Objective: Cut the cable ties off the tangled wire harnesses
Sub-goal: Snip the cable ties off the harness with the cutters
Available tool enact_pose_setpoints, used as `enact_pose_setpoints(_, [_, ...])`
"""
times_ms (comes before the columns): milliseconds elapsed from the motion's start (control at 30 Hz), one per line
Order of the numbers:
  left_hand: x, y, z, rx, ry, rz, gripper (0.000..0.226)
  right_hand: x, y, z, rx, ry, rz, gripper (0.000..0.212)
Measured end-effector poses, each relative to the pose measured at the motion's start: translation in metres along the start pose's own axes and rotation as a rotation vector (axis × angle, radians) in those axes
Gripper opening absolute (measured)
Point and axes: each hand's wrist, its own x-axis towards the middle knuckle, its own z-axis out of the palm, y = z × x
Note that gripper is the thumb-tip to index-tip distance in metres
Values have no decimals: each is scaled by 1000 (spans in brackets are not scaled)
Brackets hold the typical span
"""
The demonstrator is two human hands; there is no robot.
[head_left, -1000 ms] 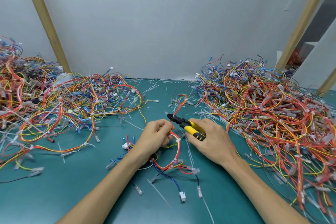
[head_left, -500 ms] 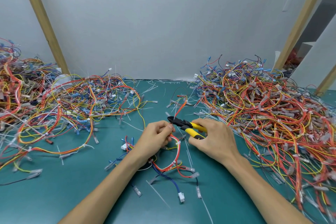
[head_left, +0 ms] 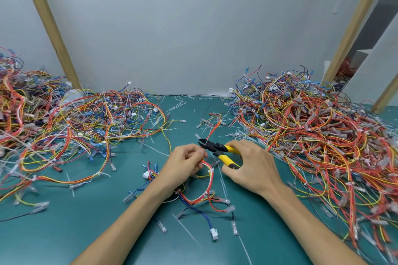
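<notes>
Remote view via head cam, looking down on a dark green table mat [head_left: 86,232]. The left hand [head_left: 185,164] is curled, w/ thumb + fingertips pinching a small harness of red and white wires [head_left: 210,180] near its upper end. The rest of that harness loops down the mat toward the person, ending in clear-sleeved terminals and a white plastic plug [head_left: 214,233]. Thin white cable ties [head_left: 210,171] cinch the loop at several spots. The nearest sits just below-right of the left fingertips.

The right hand [head_left: 252,168] grips the yellow-and-black handled side cutters [head_left: 217,149], fingers over the top handle and thumb under the lower one, handles spread apart. The black nose points left and sits at the red strand just above the left fingertips. I can't tell whether the blades are on a tie or on wire, too small.

To the left lies a big tangled pile of red, yellow and blue wire harnesses [head_left: 86,122], many w/ white ties sticking out. A larger, mostly red heap [head_left: 312,135] fills the right side, near the right forearm. Loose cut-off tie strips [head_left: 187,231] are scattered on the mat btwn the piles and by the arms. Behind are a pale grey wall [head_left: 193,28] and slanted wooden posts [head_left: 49,26] on both sides.
</notes>
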Motion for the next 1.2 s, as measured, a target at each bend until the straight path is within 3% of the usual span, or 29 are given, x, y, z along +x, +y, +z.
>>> enact_pose_setpoints(933, [0,-1,1,-10,-27,15,26,2,3,-2,-54,-27,21,39])
enact_pose_setpoints(1200, [0,-2,4,15,-25,92,25,1,5,7,77,-18,64,35])
